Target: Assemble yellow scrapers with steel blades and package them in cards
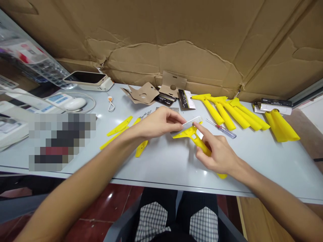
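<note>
My right hand (220,151) is wrapped around the handle of a yellow plastic scraper (188,133), with the index finger pressed near its wide head. Between thumb and fingers, my left hand (163,123) pinches a flat metal blade (190,123), which lies along the edge of that head. Whether the blade is fastened I cannot tell. To the right of the scraper rests a screwdriver (228,132) with a clear handle. Flat yellow plates (119,126) and a small heap of screws (146,115) lie left of and partly behind my left hand.
Several yellow scraper handles (228,112) lie in a row at the back right, beside more by a small box (276,107). Opened cardboard packaging (143,94) stands at the back. A phone (85,78), a white mouse (75,104) and a plastic bottle (37,60) are left.
</note>
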Demonstrator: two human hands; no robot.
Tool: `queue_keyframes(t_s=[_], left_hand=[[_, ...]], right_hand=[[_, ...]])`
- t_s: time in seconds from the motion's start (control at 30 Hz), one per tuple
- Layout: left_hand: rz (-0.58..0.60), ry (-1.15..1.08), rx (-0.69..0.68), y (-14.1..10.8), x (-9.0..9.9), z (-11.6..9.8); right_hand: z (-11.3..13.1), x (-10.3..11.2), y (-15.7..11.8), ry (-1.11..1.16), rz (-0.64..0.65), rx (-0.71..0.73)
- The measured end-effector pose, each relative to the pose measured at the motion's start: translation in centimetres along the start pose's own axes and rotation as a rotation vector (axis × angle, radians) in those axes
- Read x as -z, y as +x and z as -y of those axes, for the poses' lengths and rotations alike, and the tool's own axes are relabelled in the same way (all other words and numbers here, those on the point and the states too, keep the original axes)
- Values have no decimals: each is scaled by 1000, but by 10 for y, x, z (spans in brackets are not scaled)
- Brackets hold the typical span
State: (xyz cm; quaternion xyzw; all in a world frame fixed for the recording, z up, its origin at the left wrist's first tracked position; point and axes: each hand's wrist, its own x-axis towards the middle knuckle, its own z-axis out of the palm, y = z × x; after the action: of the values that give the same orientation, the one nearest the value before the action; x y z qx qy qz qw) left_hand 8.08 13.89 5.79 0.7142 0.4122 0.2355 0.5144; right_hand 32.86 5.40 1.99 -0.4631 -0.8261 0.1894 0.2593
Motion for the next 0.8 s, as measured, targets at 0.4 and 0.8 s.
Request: queue_keyframes(t_s=[0.4, 0.8], left_hand=[[-19, -9, -32, 2, -7, 6], [59, 255, -91, 0, -4, 3]], right_hand=[[-1, 0, 0, -41, 44, 31], [1, 3, 1, -73, 135, -20]])
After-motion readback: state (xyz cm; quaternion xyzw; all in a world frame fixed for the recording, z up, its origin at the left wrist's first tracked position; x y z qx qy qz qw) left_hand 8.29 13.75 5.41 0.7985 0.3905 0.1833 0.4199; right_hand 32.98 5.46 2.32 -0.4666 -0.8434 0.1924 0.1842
